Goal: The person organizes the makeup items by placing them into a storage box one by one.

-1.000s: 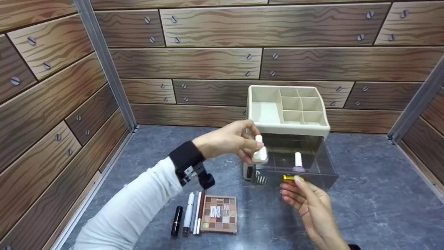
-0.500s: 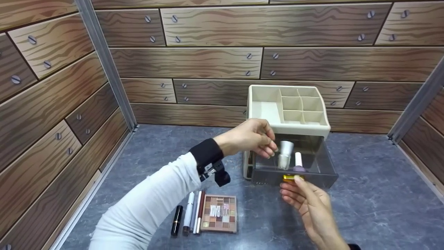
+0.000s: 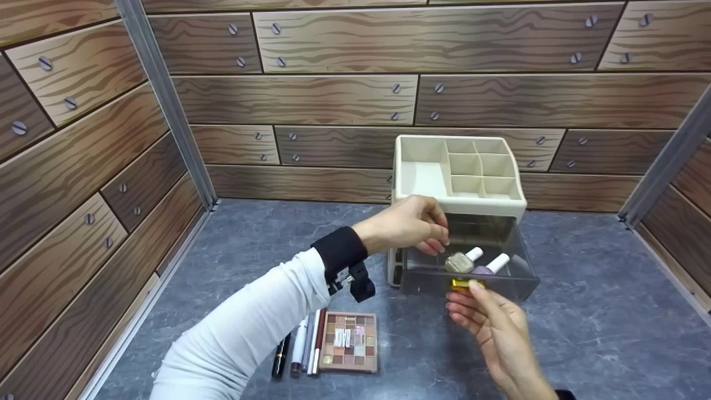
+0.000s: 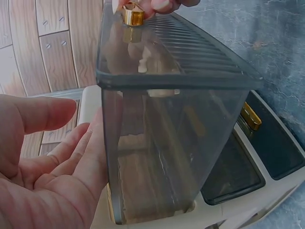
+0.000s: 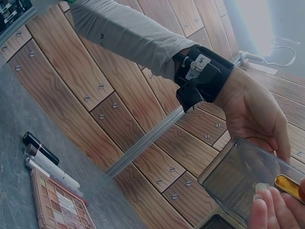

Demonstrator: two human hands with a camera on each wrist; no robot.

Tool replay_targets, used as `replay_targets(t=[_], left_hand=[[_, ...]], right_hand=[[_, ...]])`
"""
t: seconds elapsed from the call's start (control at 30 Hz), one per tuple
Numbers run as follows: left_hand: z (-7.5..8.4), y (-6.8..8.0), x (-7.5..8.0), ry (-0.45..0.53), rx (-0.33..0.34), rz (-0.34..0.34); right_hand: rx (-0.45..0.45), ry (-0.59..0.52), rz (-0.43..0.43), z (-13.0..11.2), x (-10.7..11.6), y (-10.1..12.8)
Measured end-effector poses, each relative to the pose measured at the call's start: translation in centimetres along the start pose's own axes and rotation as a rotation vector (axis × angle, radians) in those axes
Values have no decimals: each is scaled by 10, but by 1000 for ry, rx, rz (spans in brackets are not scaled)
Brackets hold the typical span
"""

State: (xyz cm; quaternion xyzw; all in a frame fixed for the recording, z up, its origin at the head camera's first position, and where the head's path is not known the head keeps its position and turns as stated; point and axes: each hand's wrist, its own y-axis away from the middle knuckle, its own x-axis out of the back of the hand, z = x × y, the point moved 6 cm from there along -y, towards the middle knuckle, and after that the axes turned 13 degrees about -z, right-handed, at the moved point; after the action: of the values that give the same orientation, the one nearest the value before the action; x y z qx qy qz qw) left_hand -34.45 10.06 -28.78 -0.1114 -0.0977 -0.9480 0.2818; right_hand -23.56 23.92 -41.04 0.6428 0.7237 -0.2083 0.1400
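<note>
In the head view, my left hand (image 3: pixel 408 225) hangs over the left side of the pulled-out smoky clear drawer (image 3: pixel 516 286), holding nothing. The left wrist view shows its thumb apart from its loosely bent fingers (image 4: pixel 78 152) beside the drawer wall. Inside the drawer, a glittery nail polish bottle (image 3: pixel 459 263) with a white cap leans to the right. To its right lies a purple nail polish bottle (image 3: pixel 498 263), also white-capped. My right hand (image 3: pixel 502 333) pinches the drawer's gold handle (image 3: pixel 459 284) between thumb and fingers.
The cream organizer (image 3: pixel 422 178) has open top compartments. At front left lie an eyeshadow palette (image 3: pixel 349 341), several slim pencils or tubes (image 3: pixel 315 341) and a black tube (image 3: pixel 280 358). Wood-patterned walls (image 3: pixel 333 100) enclose the grey tabletop (image 3: pixel 600 311).
My left hand has moved right and let go of the glittery bottle inside the drawer. Both bottles have since tipped to the right. The right hand keeps its hold on the handle.
</note>
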Motion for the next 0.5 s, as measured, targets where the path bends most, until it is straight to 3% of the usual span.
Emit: replay_targets(t=[0.27, 0.5], left_hand=[[-7, 19, 14, 44, -35, 40], [-23, 59, 35, -33, -29, 99]], right_hand=[[13, -5, -8, 0, 0, 1], [18, 1, -18, 1, 1, 1]])
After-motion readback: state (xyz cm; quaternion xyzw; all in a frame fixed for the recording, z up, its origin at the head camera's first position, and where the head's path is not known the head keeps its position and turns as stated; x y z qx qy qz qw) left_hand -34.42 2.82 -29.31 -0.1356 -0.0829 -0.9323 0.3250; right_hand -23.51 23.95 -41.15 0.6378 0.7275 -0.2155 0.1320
